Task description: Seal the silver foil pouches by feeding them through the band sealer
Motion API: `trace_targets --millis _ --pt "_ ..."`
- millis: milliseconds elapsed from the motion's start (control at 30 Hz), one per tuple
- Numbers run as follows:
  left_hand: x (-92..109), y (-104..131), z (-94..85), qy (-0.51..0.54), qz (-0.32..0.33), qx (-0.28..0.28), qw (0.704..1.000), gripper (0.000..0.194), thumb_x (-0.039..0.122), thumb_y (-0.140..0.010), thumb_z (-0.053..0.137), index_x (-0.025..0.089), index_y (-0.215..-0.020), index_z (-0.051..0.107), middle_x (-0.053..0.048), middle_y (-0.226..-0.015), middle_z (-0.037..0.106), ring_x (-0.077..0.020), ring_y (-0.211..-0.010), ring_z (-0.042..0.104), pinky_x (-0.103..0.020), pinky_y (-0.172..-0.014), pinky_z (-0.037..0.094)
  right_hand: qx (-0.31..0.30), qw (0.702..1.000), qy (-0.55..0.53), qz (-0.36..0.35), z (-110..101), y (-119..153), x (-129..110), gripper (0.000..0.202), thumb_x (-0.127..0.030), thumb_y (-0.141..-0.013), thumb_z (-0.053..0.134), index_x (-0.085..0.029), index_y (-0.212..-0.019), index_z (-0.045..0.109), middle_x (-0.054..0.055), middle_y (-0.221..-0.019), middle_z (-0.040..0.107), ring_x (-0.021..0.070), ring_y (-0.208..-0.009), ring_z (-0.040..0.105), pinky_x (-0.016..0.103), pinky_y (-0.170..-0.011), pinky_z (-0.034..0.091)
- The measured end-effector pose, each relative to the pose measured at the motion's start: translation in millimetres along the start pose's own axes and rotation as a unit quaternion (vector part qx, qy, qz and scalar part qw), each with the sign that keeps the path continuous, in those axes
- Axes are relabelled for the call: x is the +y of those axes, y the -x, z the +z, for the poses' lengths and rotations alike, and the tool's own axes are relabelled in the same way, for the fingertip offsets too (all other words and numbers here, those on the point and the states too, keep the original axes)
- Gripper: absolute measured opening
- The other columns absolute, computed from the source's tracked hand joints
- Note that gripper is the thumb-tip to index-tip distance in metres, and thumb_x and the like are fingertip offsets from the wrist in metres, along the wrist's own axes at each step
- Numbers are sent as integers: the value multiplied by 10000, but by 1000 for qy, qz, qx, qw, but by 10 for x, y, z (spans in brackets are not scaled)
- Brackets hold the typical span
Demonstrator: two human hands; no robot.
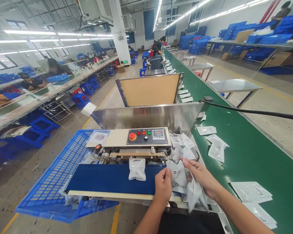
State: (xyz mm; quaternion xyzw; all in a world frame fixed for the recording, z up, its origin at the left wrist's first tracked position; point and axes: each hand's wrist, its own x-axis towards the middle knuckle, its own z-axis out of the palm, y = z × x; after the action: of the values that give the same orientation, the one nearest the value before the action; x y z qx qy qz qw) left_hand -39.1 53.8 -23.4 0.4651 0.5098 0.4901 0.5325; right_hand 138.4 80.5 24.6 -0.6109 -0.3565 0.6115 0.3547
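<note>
A sealing machine with a control panel [147, 136] stands in front of me, with a blue belt [100, 178] along its near side. One white pouch [137, 169] hangs from the sealing track over the belt. At the belt's right end, my left hand [163, 186] pinches the left edge of another white pouch [177, 174]. My right hand [200, 175] has its thumb and fingers together at that pouch's upper right corner. More white pouches [195, 193] hang below my right hand, and several others [183, 143] are heaped behind.
A green conveyor [234, 156] with scattered white pouches runs along the right. The blue basket [51, 175] sits at the left under the machine. Metal panels [148, 117] rise behind it. A black cable [254, 112] crosses the conveyor. People sit further off.
</note>
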Motion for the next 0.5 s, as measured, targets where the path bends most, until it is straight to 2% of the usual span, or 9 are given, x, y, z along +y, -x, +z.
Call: trace_targets --millis 100,167,267,333,400,500 --pt "-94 -72 -37 -2 -23 19 1000 693 787 -947 603 152 -689 708 -32 -652 590 -161 -637 478 -261 -597 403 -19 997 64 -40 -166 30 73 558 -728 -745 815 -187 -879 834 61 -852 770 197 -720 612 300 -659 492" --pt "-177 -129 -21 -5 -54 38 998 682 778 -886 680 167 -586 637 4 -572 491 -140 -589 417 -253 -559 360 14 992 108 -60 -260 -31 158 521 -701 -757 799 -180 -774 809 41 -754 726 187 -702 584 290 -654 463" --pt "-299 -271 71 33 -134 84 987 644 747 -763 796 176 -531 611 39 -498 412 -128 -531 408 -252 -525 349 86 983 161 -36 -325 -247 245 456 -627 -754 786 -188 -649 725 -2 -601 614 148 -599 485 278 -589 385" --pt "-363 -387 110 60 -161 103 980 620 731 -702 840 164 -545 645 38 -492 443 -135 -518 452 -256 -522 366 102 977 188 -13 -286 -428 239 411 -559 -755 780 -196 -596 670 -18 -562 567 133 -576 445 273 -583 358" --pt "-405 -489 77 72 -162 112 978 608 716 -662 873 148 -565 678 24 -502 493 -150 -528 510 -264 -530 393 88 973 212 -10 -179 -587 188 379 -512 -769 764 -200 -583 660 -13 -575 575 136 -594 460 273 -607 367" --pt "-431 -569 -128 89 -159 138 974 613 708 -617 910 128 -596 713 1 -515 556 -182 -557 591 -280 -550 443 53 969 238 -23 25 -709 93 397 -527 -774 767 -206 -561 670 -11 -564 559 148 -608 478 281 -628 372"
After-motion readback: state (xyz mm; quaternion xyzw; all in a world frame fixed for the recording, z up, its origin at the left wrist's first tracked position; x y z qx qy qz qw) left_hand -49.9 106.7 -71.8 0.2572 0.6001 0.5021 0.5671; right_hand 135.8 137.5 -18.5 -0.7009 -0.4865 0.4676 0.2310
